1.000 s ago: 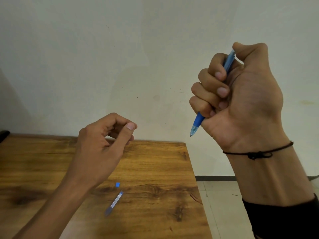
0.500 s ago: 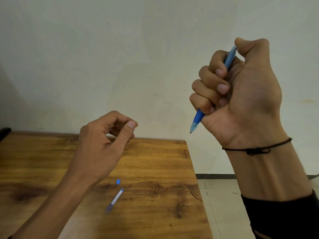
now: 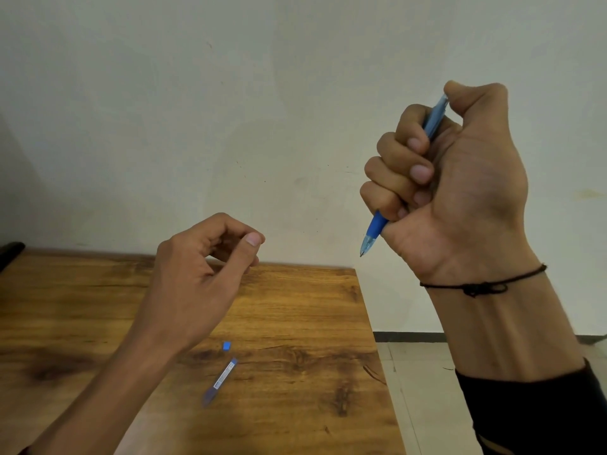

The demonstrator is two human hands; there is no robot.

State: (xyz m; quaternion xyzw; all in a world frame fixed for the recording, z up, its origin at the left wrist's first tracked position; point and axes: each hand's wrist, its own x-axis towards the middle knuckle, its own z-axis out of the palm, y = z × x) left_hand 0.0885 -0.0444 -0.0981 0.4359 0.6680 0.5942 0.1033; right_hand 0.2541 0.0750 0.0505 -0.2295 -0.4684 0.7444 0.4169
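Observation:
My right hand [image 3: 460, 192] is raised at the right in a fist round a blue pen [image 3: 372, 233]. The pen's tip points down and left, and the thumb sits on its top end. My left hand [image 3: 200, 277] hovers over the wooden table [image 3: 295, 323] with its fingers curled and the thumb tip by the index finger. I see nothing between them. On the table below that hand lie a slim clear blue tube [image 3: 220, 380] and a small blue cap [image 3: 226, 345].
A dark object [image 3: 11, 249] pokes in at the table's far left edge. The table's right edge runs beside a tiled floor [image 3: 427, 389]. A plain pale wall stands behind it.
My right hand rose slightly with the pen, then came back down to about where it was. My left hand and the things on the table have stayed put.

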